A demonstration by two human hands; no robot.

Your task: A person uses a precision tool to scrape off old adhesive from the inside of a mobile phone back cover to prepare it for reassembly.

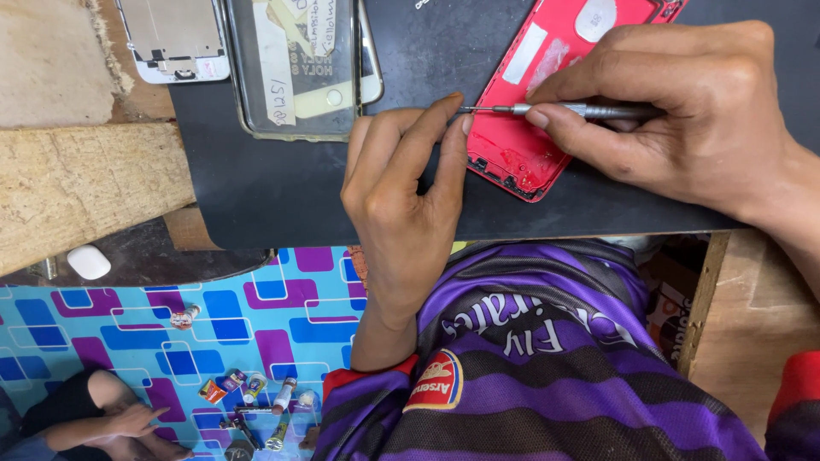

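Just past our right hand point(692, 111), which pinches a thin screwdriver point(564, 109), the tip sits at the red phone shell point(547, 94) w/ our left hand point(401, 196) curled, fingertip steadying; next likely needs gentle, square turning.

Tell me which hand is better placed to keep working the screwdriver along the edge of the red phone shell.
Right. The right hand already grips the screwdriver, its tip at the red phone shell's edge. The left hand only braces that edge with its fingertips, so it probably serves best steadying.
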